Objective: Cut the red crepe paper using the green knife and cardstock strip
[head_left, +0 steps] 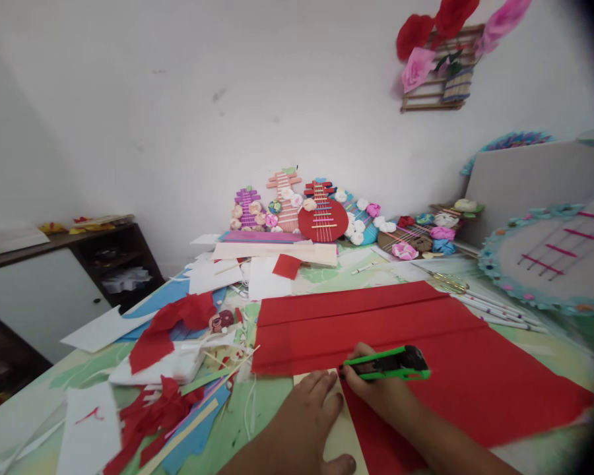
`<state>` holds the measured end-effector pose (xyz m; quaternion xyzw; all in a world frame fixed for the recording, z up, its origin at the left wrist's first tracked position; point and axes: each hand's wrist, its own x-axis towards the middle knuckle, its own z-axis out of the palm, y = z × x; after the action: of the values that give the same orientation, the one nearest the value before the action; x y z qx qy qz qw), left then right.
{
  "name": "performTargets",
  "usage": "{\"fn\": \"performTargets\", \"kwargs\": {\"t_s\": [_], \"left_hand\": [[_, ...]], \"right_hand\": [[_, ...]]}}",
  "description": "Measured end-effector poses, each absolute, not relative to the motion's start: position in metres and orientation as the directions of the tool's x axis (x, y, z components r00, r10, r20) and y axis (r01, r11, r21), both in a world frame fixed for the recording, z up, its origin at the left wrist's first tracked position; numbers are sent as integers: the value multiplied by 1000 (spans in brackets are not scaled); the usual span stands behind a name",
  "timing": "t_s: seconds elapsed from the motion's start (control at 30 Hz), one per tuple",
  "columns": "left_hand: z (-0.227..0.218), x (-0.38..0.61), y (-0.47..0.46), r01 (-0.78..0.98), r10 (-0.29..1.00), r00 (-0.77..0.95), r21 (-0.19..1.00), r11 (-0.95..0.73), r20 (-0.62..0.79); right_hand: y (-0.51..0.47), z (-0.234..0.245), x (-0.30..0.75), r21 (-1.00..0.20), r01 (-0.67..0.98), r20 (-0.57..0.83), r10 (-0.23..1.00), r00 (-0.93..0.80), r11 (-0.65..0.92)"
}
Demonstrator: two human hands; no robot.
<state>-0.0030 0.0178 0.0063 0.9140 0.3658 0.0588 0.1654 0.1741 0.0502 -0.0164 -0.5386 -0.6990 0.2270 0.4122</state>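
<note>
A large sheet of red paper with crease lines lies across the table in front of me. On its near left part rests a cream strip of card. My left hand lies flat on this strip, fingers stretched forward and thumb apart near the strip's lower end. My right hand is closed round a green and black utility knife. The knife slants low over the red sheet, its front end by the strip's far right corner. The blade is too small to make out.
Red and white scraps and blue pieces clutter the left. Cream boards and small decorated lute models stand at the back. Scissors and thin white sticks lie right. A low cabinet stands left.
</note>
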Motion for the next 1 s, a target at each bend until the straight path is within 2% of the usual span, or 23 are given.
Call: {"fn": "performTargets", "kwargs": {"t_s": [0.13, 0.43, 0.6, 0.77, 1.0], "left_hand": [[4, -3, 17, 648, 691, 723, 350, -677, 0], [6, -3, 16, 642, 694, 720, 375, -668, 5], [6, -3, 17, 634, 684, 729, 370, -679, 6], [6, -2, 17, 659, 698, 716, 347, -667, -17], [8, -2, 15, 658, 704, 710, 370, -656, -16]], "right_hand": [[49, -17, 173, -704, 629, 323, 937, -132, 331], [45, -8, 169, -729, 606, 261, 948, -183, 318], [45, -8, 171, -747, 578, 269, 944, -189, 329], [48, -14, 175, -719, 601, 337, 931, -137, 349], [47, -13, 174, -711, 614, 316, 935, -159, 345]]}}
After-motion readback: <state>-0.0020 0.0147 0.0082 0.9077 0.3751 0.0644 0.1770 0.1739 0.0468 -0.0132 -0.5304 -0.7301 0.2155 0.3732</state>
